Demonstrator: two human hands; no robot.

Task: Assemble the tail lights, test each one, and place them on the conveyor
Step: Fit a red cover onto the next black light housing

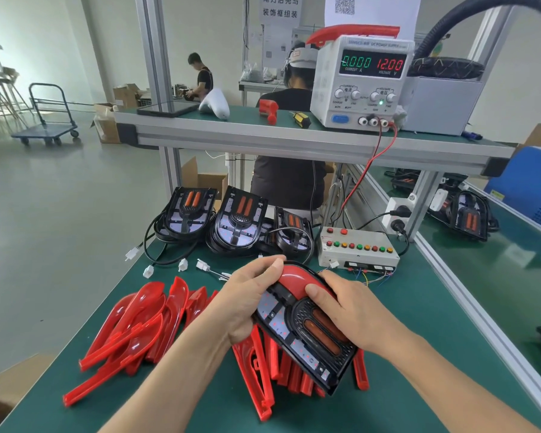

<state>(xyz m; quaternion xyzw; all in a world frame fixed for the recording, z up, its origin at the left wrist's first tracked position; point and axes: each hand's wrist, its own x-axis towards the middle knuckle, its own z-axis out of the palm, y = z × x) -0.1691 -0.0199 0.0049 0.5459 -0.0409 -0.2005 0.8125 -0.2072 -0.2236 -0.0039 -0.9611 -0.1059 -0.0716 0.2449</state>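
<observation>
I hold a black tail light (306, 332) with orange reflectors above the green bench, tilted toward me. A red lens strip (294, 281) sits along its curved top edge. My left hand (250, 295) grips the light's left side, thumb on the red strip. My right hand (353, 310) grips the right side, thumb pressing the strip. Loose red lens strips (138, 326) lie piled below and to the left. Three black tail lights (238, 220) with cables stand behind. The white test box (356, 248) with coloured buttons sits at the right.
A DC power supply (363, 79) reading 12.00 V stands on the upper shelf, its red and black leads running down. White connectors (181, 265) lie on the mat. The conveyor (497, 257) at the right carries another tail light (469, 218). A person sits beyond the bench.
</observation>
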